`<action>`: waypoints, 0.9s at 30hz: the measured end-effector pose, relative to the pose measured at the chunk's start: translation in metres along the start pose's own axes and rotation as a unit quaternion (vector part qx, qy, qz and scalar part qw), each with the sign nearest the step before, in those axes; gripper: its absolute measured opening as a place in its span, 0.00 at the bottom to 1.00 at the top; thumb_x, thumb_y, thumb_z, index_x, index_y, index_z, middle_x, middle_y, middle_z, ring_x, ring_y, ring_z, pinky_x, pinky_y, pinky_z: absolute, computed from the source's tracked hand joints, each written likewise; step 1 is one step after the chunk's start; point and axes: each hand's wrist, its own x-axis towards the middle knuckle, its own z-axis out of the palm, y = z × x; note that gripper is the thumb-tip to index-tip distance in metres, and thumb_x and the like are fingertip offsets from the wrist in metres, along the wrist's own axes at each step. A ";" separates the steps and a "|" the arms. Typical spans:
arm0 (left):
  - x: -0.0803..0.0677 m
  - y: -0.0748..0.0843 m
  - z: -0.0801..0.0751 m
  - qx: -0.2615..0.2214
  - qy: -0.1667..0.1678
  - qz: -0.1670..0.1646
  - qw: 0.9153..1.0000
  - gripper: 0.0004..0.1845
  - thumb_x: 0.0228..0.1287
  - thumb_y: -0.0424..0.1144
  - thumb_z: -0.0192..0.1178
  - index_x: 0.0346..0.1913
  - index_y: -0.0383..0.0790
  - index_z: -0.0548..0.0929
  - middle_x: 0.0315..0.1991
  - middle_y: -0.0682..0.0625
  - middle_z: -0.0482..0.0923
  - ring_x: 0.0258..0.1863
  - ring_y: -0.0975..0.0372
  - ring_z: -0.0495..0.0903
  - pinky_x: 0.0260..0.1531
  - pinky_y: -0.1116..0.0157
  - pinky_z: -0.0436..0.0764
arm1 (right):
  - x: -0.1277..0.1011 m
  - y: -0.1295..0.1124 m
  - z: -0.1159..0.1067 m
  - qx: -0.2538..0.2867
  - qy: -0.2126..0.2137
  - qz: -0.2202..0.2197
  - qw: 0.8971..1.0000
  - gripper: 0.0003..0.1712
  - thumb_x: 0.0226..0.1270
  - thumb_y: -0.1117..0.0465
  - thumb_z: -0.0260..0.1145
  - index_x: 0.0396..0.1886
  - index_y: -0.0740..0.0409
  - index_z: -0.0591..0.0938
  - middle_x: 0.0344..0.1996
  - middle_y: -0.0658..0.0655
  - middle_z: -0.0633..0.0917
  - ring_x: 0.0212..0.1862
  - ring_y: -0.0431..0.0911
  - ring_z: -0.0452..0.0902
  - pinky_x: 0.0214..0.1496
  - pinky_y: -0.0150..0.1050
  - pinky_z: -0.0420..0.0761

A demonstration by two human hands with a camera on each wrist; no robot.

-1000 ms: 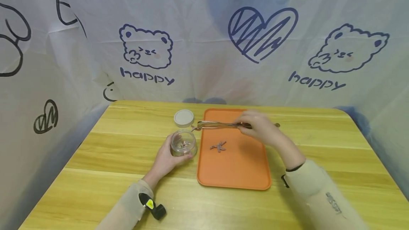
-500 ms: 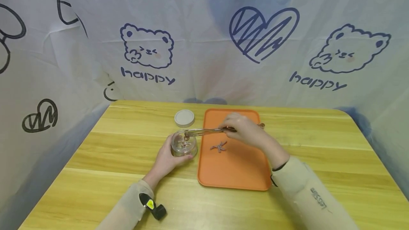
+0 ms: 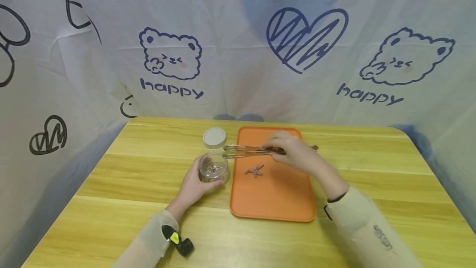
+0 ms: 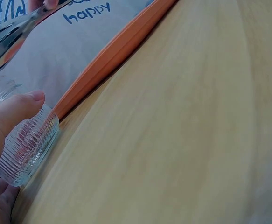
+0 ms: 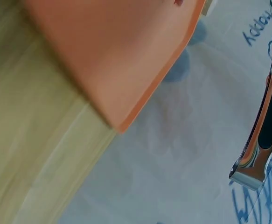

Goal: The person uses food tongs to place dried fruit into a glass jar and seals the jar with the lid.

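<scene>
My left hand grips a small clear glass jar that stands on the wooden table just left of an orange tray. The jar holds a few reddish-brown pieces. In the left wrist view my thumb presses the ribbed jar. My right hand holds metal tongs level above the tray. Their tips are beside the jar's upper right rim, and I see nothing between them. Small reddish-brown pieces lie on the tray. The tongs' handle end shows in the right wrist view.
A white round lid lies flat on the table behind the jar. A printed fabric backdrop closes in the back and sides. The tray's edge runs close beside the jar.
The tongs carried a piece left to the jar's mouth, then drew back right with no piece seen in them. My left hand and the jar stayed still.
</scene>
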 end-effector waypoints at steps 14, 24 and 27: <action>-0.001 0.001 0.000 -0.005 0.001 0.000 1.000 0.51 0.38 0.45 0.80 0.67 0.42 0.63 0.62 0.45 0.71 0.62 0.52 0.68 0.65 0.53 0.63 | -0.060 0.028 -0.010 -0.040 0.005 0.035 0.999 0.11 0.58 0.69 0.70 0.42 0.58 0.86 0.38 0.52 0.82 0.36 0.44 0.73 0.33 0.38 0.76; 0.000 0.001 -0.001 0.000 -0.002 -0.004 1.000 0.51 0.39 0.47 0.80 0.68 0.43 0.63 0.62 0.45 0.71 0.63 0.51 0.67 0.65 0.52 0.63 | -0.075 0.039 0.001 -0.032 -0.016 0.034 0.999 0.11 0.57 0.69 0.69 0.41 0.59 0.86 0.37 0.53 0.83 0.34 0.43 0.73 0.32 0.35 0.76; 0.000 0.001 0.000 0.003 -0.003 -0.006 1.000 0.52 0.39 0.47 0.80 0.68 0.43 0.63 0.62 0.45 0.70 0.63 0.51 0.67 0.65 0.52 0.63 | -0.077 0.042 0.003 -0.028 -0.022 0.039 0.999 0.11 0.58 0.69 0.69 0.41 0.58 0.86 0.38 0.52 0.83 0.35 0.43 0.74 0.32 0.36 0.76</action>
